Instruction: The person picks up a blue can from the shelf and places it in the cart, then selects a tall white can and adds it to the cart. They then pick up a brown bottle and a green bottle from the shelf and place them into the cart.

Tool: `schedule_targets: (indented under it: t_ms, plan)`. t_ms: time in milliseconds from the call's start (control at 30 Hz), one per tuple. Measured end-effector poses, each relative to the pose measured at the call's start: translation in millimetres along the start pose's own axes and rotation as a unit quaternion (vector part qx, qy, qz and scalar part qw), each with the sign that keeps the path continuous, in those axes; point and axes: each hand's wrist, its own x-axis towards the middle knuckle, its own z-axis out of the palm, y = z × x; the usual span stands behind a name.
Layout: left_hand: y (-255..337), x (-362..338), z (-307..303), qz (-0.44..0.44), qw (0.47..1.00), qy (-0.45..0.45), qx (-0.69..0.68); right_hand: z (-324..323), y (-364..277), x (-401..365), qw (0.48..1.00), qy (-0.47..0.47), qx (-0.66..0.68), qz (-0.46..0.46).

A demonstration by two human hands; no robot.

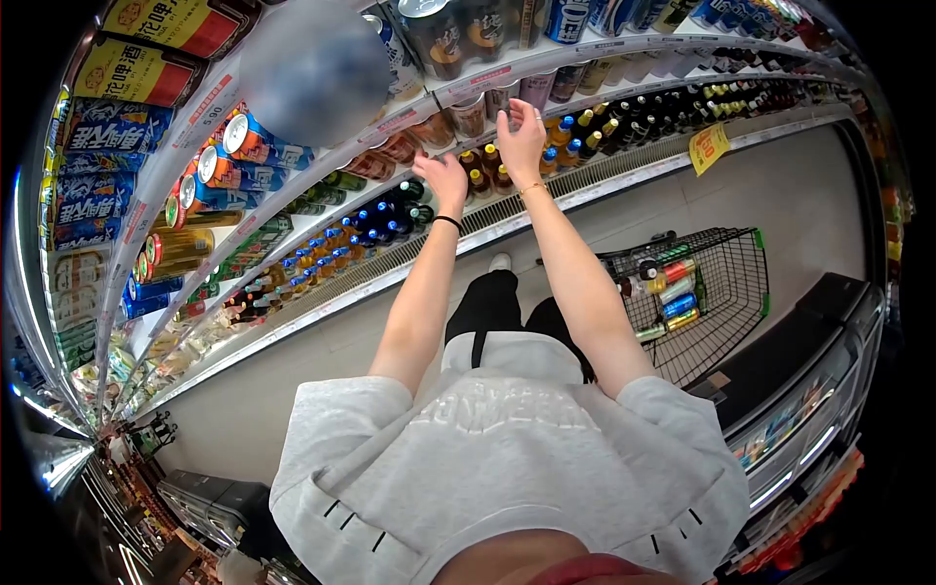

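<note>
My left hand (444, 182), with a black band at the wrist, reaches to the shelf's front edge. Its fingers are apart and nothing shows in them, close to the reddish-brown cans (398, 148) and the bottles with yellow caps (478, 174). Farther right, my right hand (522, 141) is raised in front of the can row, wearing a thin bracelet and a ring. Thumb and fingers are bent but spread, with no item visible between them. Right behind its fingertips stands a pinkish can (500, 98). Blue-capped bottles (564, 136) stand beside that wrist.
Cans and bottles line the curved shelves (585, 49). A wire shopping cart (721, 331) holding several cans and bottles stands behind me to the right. A yellow price tag (709, 148) hangs on the lower shelf edge. A dark chest cooler (790, 361) stands behind the cart. A blurred round shape (314, 73) covers the upper left shelf.
</note>
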Motion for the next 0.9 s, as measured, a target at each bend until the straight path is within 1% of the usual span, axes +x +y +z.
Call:
schedule_targets:
  t_ms: [33, 67, 100, 133, 167, 200, 233, 300, 333, 400, 433, 500, 533, 567, 600, 633, 700, 733, 800, 833, 900]
  plan:
    - [-0.5, -4.8, 11.6, -0.070, 0.997, 0.027, 0.026, -5.0, 1.3, 12.8, 0.999, 0.023, 0.004, -0.024]
    - [-3.7, -10.0, 21.3, -0.072, 0.997, 0.028, 0.030, -9.9, 4.0, 24.9, 0.998, 0.029, 0.009, -0.050]
    - [-14.6, -7.0, 37.2, -0.225, 0.957, -0.040, -0.177, -14.8, 0.9, 32.7, 0.998, 0.025, 0.010, -0.063]
    - [-20.1, 0.2, 55.2, -0.357, 0.849, -0.105, -0.374, -17.1, -1.6, 43.4, 0.997, 0.023, 0.012, -0.079]
    - [-23.8, 1.3, 70.5, -0.438, 0.762, -0.121, -0.462, -16.0, 2.5, 50.6, 0.996, 0.005, -0.006, -0.087]
    - [-23.3, 5.0, 87.3, -0.507, 0.657, -0.136, -0.541, -13.7, 4.2, 56.3, 0.996, 0.006, -0.004, -0.085]
    - [-19.6, 8.3, 100.6, -0.509, 0.658, -0.136, -0.538, -11.9, 6.3, 60.8, 0.996, -0.004, -0.016, -0.088]
    - [-13.1, 10.4, 120.5, -0.518, 0.536, -0.198, -0.636, -10.4, 8.7, 65.8, 0.996, -0.029, -0.022, -0.077]
    - [-1.7, 10.0, 121.9, -0.520, 0.535, -0.196, -0.636, -7.4, 11.4, 66.4, 0.996, -0.031, -0.023, -0.075]
    - [23.6, 12.4, 124.7, -0.459, 0.564, -0.239, -0.643, 2.1, 16.2, 66.5, 0.992, -0.045, -0.017, -0.113]
    - [30.6, 12.5, 122.6, -0.462, 0.565, -0.234, -0.642, 8.0, 14.5, 64.2, 0.994, -0.032, -0.007, -0.108]
    - [44.0, 14.6, 118.4, -0.365, 0.586, -0.296, -0.660, 18.7, 13.2, 61.9, 0.996, -0.020, -0.011, -0.089]
    - [48.8, 15.5, 118.6, -0.367, 0.588, -0.293, -0.659, 24.0, 11.8, 61.8, 0.997, -0.005, -0.016, -0.074]
    - [53.9, 15.7, 118.9, -0.316, 0.667, -0.288, -0.611, 29.5, 9.8, 61.8, 0.998, 0.017, -0.028, -0.055]
    - [49.7, 14.6, 117.6, -0.265, 0.738, -0.278, -0.555, 32.1, 10.7, 59.6, 0.998, 0.014, -0.026, -0.050]
    - [46.6, 15.4, 116.1, -0.266, 0.740, -0.276, -0.552, 33.9, 11.5, 60.6, 0.997, 0.014, -0.050, -0.054]
    - [43.6, 16.2, 117.0, -0.241, 0.757, -0.294, -0.532, 35.8, 13.1, 63.4, 0.992, 0.025, -0.094, -0.075]
    - [43.1, 16.2, 118.5, -0.244, 0.756, -0.294, -0.531, 35.5, 14.3, 63.8, 0.992, 0.024, -0.096, -0.073]
    - [44.5, 18.8, 121.9, -0.217, 0.724, -0.328, -0.566, 36.1, 16.3, 64.3, 0.992, 0.040, -0.100, -0.062]
    - [45.4, 19.2, 123.4, -0.219, 0.724, -0.326, -0.567, 36.2, 17.7, 64.4, 0.992, 0.038, -0.101, -0.061]
    - [49.8, 19.9, 126.5, -0.244, 0.719, -0.294, -0.580, 35.3, 19.5, 66.3, 0.992, 0.060, -0.090, -0.061]
